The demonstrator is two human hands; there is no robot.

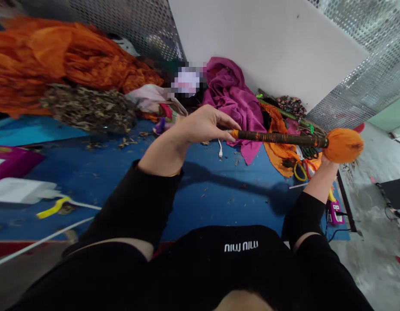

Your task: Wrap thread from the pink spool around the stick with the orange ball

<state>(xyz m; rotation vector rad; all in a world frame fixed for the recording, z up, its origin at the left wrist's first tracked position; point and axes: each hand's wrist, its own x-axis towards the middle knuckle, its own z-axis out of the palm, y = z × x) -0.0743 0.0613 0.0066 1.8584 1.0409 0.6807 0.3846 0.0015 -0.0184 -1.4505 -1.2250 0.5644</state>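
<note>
A person holds a dark stick (pixel 280 138) level above a blue mat (pixel 122 172).
The left hand (pixel 203 125) has its fingertips clamped on the stick's left end; the right hand (pixel 327 163) sits behind the orange ball (pixel 344 144) at its right end, grip hidden.

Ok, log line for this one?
left hand: pinches stick end | right hand: under orange ball, grip hidden | blue mat below

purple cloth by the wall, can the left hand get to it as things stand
Probably yes. The purple cloth lies just beyond the left hand with nothing between them, but that hand is pinching the end of the stick, so it would have to let go or carry the stick along.
</note>
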